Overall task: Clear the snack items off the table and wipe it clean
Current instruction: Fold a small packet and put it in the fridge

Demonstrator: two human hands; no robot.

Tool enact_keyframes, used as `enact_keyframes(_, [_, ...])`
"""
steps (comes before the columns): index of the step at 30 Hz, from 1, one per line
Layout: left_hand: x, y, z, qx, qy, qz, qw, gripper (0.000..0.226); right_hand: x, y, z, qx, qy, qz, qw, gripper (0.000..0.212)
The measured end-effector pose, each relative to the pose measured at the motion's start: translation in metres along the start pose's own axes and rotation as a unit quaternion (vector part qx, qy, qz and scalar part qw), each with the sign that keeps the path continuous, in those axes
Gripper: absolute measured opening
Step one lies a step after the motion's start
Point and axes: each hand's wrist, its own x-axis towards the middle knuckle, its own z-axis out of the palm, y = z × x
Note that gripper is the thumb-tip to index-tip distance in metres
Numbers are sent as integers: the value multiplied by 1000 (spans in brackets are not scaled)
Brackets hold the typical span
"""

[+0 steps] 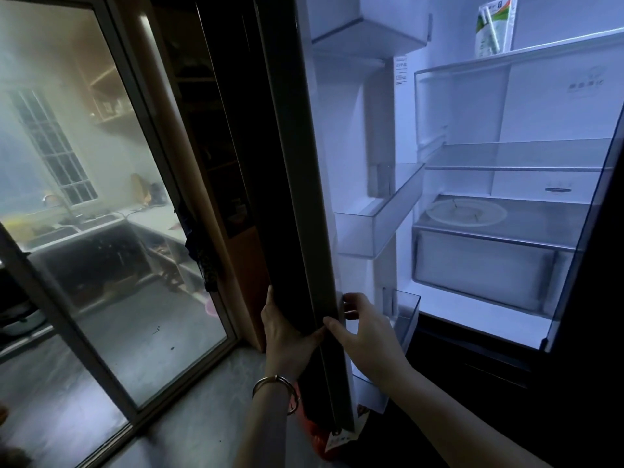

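Nothing reads cleanly on my feed. A white sticker (401, 70) on the inner side wall of the fridge (381, 130) carries rows of print too fine to make out. Faint grey characters (589, 83) on its back wall are blurred. The green-and-white carton (496, 27) up top and the orange box (332, 445) below the fridge door (290, 197) show print I cannot read.

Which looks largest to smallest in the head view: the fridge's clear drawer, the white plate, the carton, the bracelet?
1. drawer
2-3. plate and carton: they look about alike, so unranked
4. bracelet, smallest-looking even though it is nearest the camera
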Motion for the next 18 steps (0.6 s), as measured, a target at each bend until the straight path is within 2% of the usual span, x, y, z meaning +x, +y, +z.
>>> enact_keyframes(8, [-29, 5, 24, -1, 2, 3, 1000, 117, -12, 30, -34, 64, 62, -2, 996, 23])
enact_keyframes(13, [-48, 27, 56, 10, 17, 24, 1000, 83, -24, 56, -73, 82, 105, -2, 991, 25])
enact_keyframes(18, [-62, 49, 90, 16, 24, 45, 999, 63, -31, 79, -118, 85, 137, 7, 987, 27])
